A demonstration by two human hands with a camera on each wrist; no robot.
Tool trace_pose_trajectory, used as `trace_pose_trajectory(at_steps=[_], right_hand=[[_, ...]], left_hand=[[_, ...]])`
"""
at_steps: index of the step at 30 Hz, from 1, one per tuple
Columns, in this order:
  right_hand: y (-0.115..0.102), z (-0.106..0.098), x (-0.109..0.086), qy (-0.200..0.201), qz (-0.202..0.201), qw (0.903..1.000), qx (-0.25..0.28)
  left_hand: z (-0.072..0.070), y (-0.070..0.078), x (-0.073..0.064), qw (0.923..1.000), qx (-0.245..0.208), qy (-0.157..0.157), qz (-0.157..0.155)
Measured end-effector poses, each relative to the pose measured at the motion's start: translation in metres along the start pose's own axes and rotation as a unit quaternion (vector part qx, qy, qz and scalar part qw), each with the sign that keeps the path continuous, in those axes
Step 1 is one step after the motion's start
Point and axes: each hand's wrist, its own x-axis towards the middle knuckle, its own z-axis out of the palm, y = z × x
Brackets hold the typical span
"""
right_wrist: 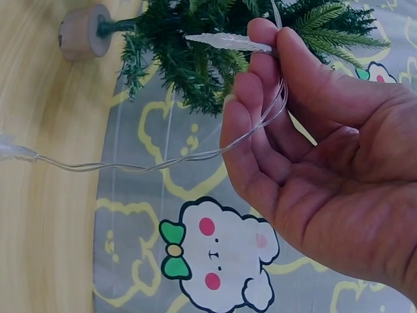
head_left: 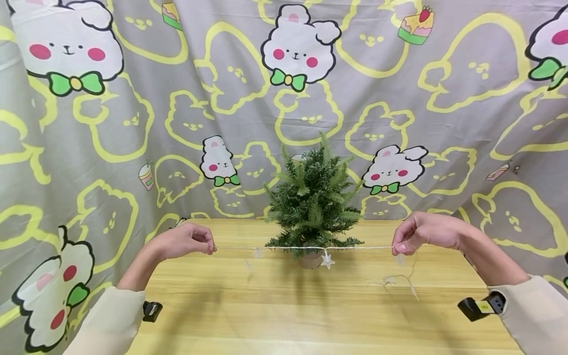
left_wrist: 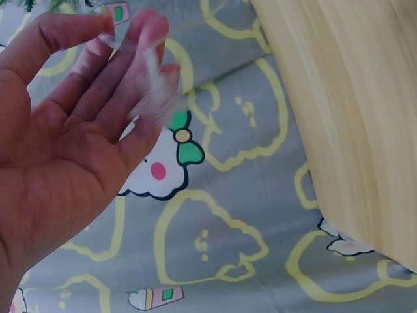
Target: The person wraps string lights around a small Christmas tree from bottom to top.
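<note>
A thin clear light string [head_left: 293, 247] with translucent star pendants [head_left: 327, 260] stretches nearly straight between both hands. My left hand [head_left: 188, 240] pinches one end between thumb and fingertips; in the left wrist view a blurred clear pendant [left_wrist: 155, 91] hangs by the fingers. On the other side my right hand [head_left: 428, 234] pinches the string with thumb and forefinger, right beside a pendant [right_wrist: 228, 43] seen edge-on. From that hand the loose wire [right_wrist: 189, 156] droops toward the table. Behind the taut stretch stands a small green artificial Christmas tree [head_left: 314, 197] on a round wooden base [head_left: 310, 261].
The tree stands upright on a light wooden table [head_left: 266, 315], near its back edge. A grey curtain [head_left: 248, 113] printed with rabbits and yellow outlines hangs behind and at both sides. The string's loose tail [head_left: 390, 280] hangs low over the table at right.
</note>
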Motion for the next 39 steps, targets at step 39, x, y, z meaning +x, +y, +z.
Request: trace_pose_trajectory(at_steps=[39], right_hand=[[-0.008,-0.028,-0.024,0.216,0.059,0.974,-0.034]], left_hand=[[-0.042,0.067,-0.006,0.9828,0.001,0.18,0.043]])
